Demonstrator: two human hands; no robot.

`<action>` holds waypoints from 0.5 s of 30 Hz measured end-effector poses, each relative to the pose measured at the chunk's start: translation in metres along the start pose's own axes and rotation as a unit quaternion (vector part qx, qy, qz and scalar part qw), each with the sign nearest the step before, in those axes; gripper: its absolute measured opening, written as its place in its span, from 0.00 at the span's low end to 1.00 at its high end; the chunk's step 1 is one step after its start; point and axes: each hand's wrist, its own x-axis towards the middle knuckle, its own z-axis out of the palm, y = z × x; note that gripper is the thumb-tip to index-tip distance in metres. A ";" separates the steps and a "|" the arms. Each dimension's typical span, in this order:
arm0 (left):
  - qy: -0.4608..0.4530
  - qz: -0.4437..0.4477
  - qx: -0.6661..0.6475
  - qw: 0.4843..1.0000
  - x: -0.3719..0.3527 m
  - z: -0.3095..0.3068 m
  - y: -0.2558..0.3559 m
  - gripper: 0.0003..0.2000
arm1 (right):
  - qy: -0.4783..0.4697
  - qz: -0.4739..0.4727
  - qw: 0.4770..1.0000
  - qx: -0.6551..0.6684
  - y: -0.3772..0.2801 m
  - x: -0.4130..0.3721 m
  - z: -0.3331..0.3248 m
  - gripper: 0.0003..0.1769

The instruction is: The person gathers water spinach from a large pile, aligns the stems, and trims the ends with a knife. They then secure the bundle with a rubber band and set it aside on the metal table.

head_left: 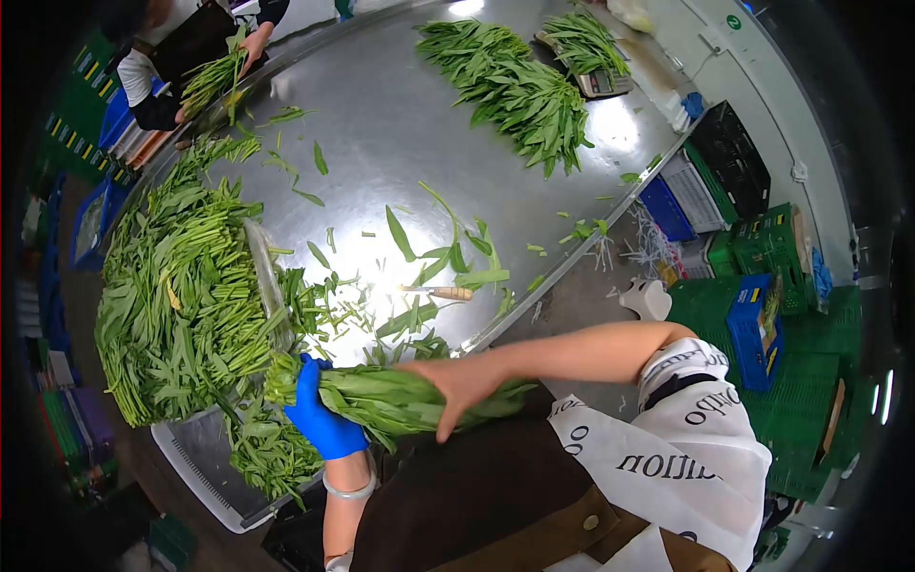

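My left hand, in a blue glove, is wrapped round the stem end of a bundle of leafy greens at the table's near edge. Over the leafy part of that bundle lies my bare right hand, slightly blurred, with its fingers spread. Just beyond the bundle, a knife with a wooden handle rests on the metal table among cut stems and loose leaves. A large heap of greens is piled at the left, its stems facing the table's middle.
A co-worker's hands hold greens at the upper left. Bundled greens lie at the far side beside a scale. A white-rimmed bin stands below the heap. Green crates and a blue crate are on the right.
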 end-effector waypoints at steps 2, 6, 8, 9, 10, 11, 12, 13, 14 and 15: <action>-0.014 -0.027 -0.032 0.999 0.003 0.001 0.000 0.07 | 0.043 -0.001 0.997 0.071 0.026 0.014 0.025 0.56; -0.024 -0.045 -0.076 0.996 0.015 0.006 -0.002 0.07 | 0.067 0.025 0.997 0.012 0.022 0.029 -0.004 0.49; -0.019 -0.034 -0.076 0.996 0.010 0.010 -0.001 0.07 | 0.036 0.013 0.998 -0.049 0.018 0.033 -0.043 0.46; 0.004 -0.041 -0.087 0.995 0.005 0.010 -0.003 0.08 | 0.009 0.026 0.998 -0.057 0.014 0.030 -0.051 0.47; -0.006 -0.065 -0.097 0.993 0.005 0.005 -0.006 0.09 | -0.020 0.039 0.997 -0.066 0.007 0.023 -0.058 0.48; -0.016 -0.089 -0.107 0.990 0.006 -0.004 -0.011 0.09 | -0.048 0.052 0.995 -0.075 0.004 0.016 -0.060 0.48; -0.025 -0.112 -0.117 0.986 0.007 -0.014 -0.017 0.10 | -0.056 0.047 0.997 -0.017 0.008 0.009 -0.053 0.50; -0.032 -0.137 -0.114 0.983 0.011 -0.025 -0.022 0.07 | -0.067 0.044 0.996 0.042 0.016 0.002 -0.038 0.51; -0.037 -0.157 -0.126 0.979 0.012 -0.032 -0.028 0.06 | -0.083 0.042 0.990 0.102 0.022 -0.003 -0.025 0.53; -0.036 -0.175 -0.140 0.974 0.014 -0.035 -0.031 0.05 | -0.083 0.085 0.982 0.148 0.026 -0.009 -0.017 0.58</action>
